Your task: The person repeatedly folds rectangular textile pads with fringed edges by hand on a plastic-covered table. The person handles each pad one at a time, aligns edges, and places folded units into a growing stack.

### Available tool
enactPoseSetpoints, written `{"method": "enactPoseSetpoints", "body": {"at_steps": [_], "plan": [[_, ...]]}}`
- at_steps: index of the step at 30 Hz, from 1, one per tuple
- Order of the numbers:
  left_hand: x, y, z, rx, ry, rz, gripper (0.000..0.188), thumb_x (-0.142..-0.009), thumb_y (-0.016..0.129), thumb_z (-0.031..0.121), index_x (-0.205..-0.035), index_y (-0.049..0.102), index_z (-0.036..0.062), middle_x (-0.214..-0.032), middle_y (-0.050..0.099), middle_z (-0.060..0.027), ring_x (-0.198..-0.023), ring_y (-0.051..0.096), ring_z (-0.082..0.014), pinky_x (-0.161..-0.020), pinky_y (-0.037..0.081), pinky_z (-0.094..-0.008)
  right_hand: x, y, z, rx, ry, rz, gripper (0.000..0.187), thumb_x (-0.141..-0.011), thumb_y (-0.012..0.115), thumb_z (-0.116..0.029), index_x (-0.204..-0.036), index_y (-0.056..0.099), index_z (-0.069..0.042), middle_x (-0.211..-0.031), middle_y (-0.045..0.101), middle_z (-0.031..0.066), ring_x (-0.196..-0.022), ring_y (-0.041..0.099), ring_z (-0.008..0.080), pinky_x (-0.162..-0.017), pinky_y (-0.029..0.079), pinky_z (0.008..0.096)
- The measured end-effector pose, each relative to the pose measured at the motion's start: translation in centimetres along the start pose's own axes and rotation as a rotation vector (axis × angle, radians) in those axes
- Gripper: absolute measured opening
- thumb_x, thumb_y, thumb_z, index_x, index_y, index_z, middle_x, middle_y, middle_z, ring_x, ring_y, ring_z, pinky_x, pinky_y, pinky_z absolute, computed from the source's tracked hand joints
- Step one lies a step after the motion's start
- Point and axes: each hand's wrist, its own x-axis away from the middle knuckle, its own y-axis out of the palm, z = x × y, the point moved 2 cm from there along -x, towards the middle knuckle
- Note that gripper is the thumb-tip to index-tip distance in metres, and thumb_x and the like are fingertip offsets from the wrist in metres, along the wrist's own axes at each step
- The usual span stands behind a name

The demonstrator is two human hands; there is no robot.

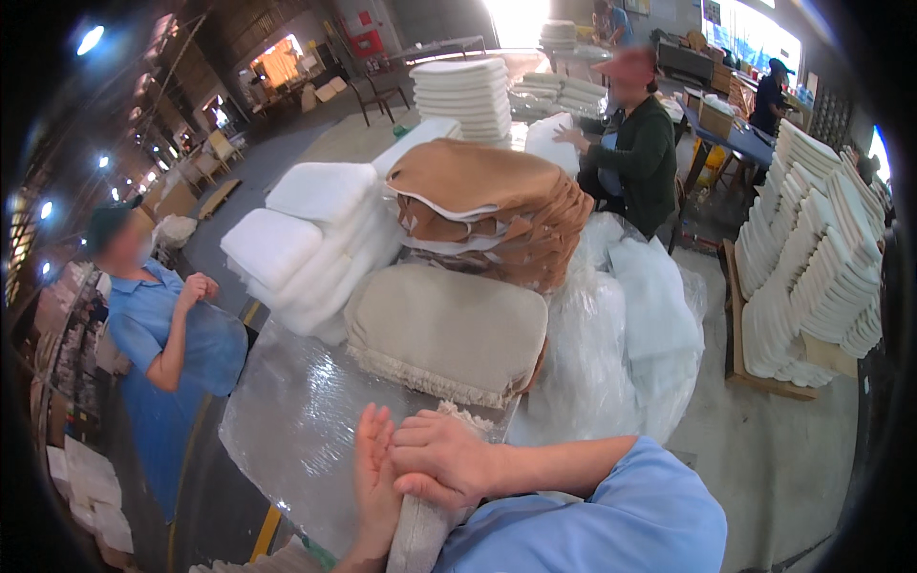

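Note:
At the near edge of the wrapped table, my right hand (pixel 444 456) is closed on a beige fabric cushion (pixel 420 535), its fingers curled and its thumb lying along the piece. Against its other side rests my left hand (pixel 375 468), fingers stretched out and palm turned toward the right hand. A fringed edge (pixel 465 413) shows just past my right knuckles. Directly beyond lies a stack topped by a beige cushion (pixel 449 325) with a ragged fringe. Part of the held cushion is hidden by my hands and blue sleeve.
Brown covers (pixel 487 186) are piled behind the beige stack. White padding (pixel 315 220) stands left; clear plastic bags of white pads (pixel 650 315) sit right. Two people (pixel 158 306) (pixel 635 143) stand at the table's left and far sides. White pads (pixel 812 258) fill a pallet.

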Motion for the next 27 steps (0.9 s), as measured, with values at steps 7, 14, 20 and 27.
{"method": "enactPoseSetpoints", "body": {"at_steps": [7, 14, 20, 27], "plan": [[3.2, -3.0, 6.4, -0.628, 0.182, -0.087, 0.066, -0.090, 0.085, 0.024, -0.146, 0.060, -0.0004, -0.134, 0.070, -0.0175, -0.123, 0.068, -0.0275, -0.105, 0.052, -0.0382, -1.0, -1.8, 1.9, 0.245, 0.294, 0.052, 0.031, -0.103, 0.067, -0.031, -0.086, 0.061, -0.006, -0.083, 0.059, 0.0137, -0.080, 0.059, 0.0381, -0.073, 0.046, 0.0465], [2.7, -7.4, 4.4, -0.688, 0.161, -0.096, 0.063, -0.083, 0.090, 0.017, -0.139, 0.066, 0.0030, -0.128, 0.071, -0.0188, -0.117, 0.070, -0.0366, -0.102, 0.054, -0.0416, -0.6, -2.3, 3.6, 0.067, 0.095, -0.257, 0.047, -0.093, 0.080, -0.045, -0.123, 0.066, -0.012, -0.116, 0.069, 0.0085, -0.110, 0.064, 0.0331, -0.103, 0.040, 0.0509], [3.1, -7.9, 5.0, -0.621, 0.207, -0.193, 0.064, -0.082, 0.090, 0.017, -0.140, 0.066, 0.0065, -0.133, 0.071, -0.0158, -0.118, 0.070, -0.0348, -0.102, 0.054, -0.0411, 1.5, -2.3, 2.7, -0.160, 0.253, -0.300, 0.051, -0.093, 0.084, -0.026, -0.138, 0.065, -0.012, -0.137, 0.070, 0.0098, -0.137, 0.061, 0.0301, -0.121, 0.038, 0.0476], [3.4, -3.9, 7.1, -1.194, 0.562, -0.002, 0.037, -0.095, 0.077, 0.024, -0.126, 0.071, 0.0041, -0.119, 0.073, -0.0145, -0.100, 0.070, -0.0349, -0.088, 0.054, -0.0453, 2.1, 1.6, 1.2, -0.461, 0.374, -0.171, 0.072, -0.093, 0.083, -0.012, -0.155, 0.047, -0.004, -0.156, 0.055, 0.0163, -0.139, 0.058, 0.0297, -0.115, 0.047, 0.0416]]}}
